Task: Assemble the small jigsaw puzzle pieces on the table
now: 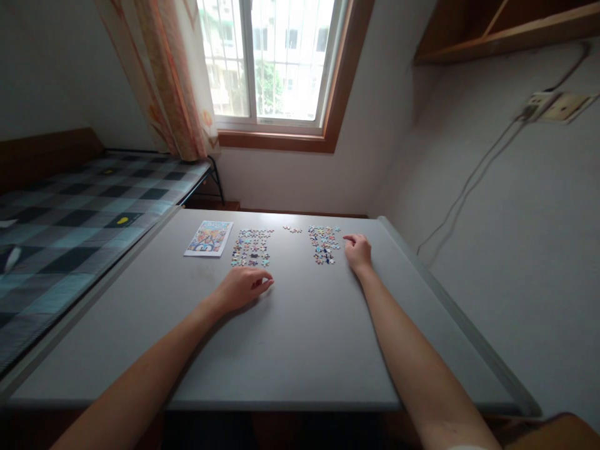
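Note:
Jigsaw puzzle pieces lie on the grey table in two main groups. Just in front of the left group of pieces (252,246), which is laid out in rough rows, rests my left hand (244,286). Its fingers are bent, with a small gap between thumb and forefinger, and no piece shows in it. My right hand (359,250) lies at the right side of the right group of pieces (323,242). Its forefinger points left towards them and its other fingers are loosely curled; nothing shows in its grasp. A short row of pieces (293,229) sits between the groups, farther back.
A colourful printed picture sheet (209,239) lies left of the pieces on the table (300,350). Beyond the table's left edge is a bed with a checked cover (117,187). A wall stands at the right with a hanging cable (469,181); the window (272,62) is ahead.

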The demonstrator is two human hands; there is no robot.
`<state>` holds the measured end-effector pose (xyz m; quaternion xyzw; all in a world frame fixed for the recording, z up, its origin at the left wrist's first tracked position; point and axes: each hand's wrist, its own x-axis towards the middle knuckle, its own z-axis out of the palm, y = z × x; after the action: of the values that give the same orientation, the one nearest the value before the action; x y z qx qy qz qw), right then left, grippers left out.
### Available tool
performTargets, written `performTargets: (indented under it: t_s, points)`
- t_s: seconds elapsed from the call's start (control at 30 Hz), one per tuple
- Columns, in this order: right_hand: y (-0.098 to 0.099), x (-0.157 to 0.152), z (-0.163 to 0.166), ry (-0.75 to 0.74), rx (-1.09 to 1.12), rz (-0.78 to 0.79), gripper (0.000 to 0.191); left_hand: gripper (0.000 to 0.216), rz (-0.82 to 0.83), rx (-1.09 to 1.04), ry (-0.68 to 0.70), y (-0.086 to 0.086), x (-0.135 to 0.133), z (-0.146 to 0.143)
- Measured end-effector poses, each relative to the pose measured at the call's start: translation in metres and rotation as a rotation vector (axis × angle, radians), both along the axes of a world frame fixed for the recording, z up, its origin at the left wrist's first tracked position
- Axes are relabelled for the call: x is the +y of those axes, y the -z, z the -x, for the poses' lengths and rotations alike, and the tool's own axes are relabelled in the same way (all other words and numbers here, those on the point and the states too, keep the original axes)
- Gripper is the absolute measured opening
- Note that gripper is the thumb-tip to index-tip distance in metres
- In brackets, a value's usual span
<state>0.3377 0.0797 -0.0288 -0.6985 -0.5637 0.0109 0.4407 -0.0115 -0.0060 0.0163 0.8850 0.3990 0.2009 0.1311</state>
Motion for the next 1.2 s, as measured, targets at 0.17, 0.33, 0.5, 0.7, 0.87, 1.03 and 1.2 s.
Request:
performTargets:
  t_s: [0.17,0.33,0.5,0.7,0.87,1.03,1.2]
  points:
    - [-0.0030,-0.0080,-0.0007,-0.046,0.019,0.019,0.032,0.031,-0.002,0.018,0.003,0.0003,-0.0001,0.0009]
    - [-0.0039,-0.0098,0.0017,-0.077,0.002,0.035,0.029,0.031,-0.001,0.016,0.011,0.0020,0.0010,0.0017]
    - [-0.0044,-0.0095,0.0020,-0.094,0.013,0.042,0.029,0.030,-0.001,0.026,0.008,0.0003,0.0004,0.0011]
    - [-0.0036,-0.0094,0.0016,-0.102,0.003,0.035,0.027,0.031,0.003,0.036,0.005,0.0004,-0.0002,0.0011]
    - [-0.0028,-0.0093,0.0010,-0.110,-0.009,0.044,0.027,0.031,0.007,0.017,0.014,0.0018,0.0003,0.0014]
    - [-0.0025,-0.0091,0.0007,-0.110,-0.017,0.042,0.026,0.030,0.016,0.012,0.009,0.0005,0.0003,0.0010]
    - [-0.0022,-0.0085,0.0008,-0.108,-0.017,0.038,0.026,0.030,0.009,0.012,0.018,0.0017,0.0006,0.0012]
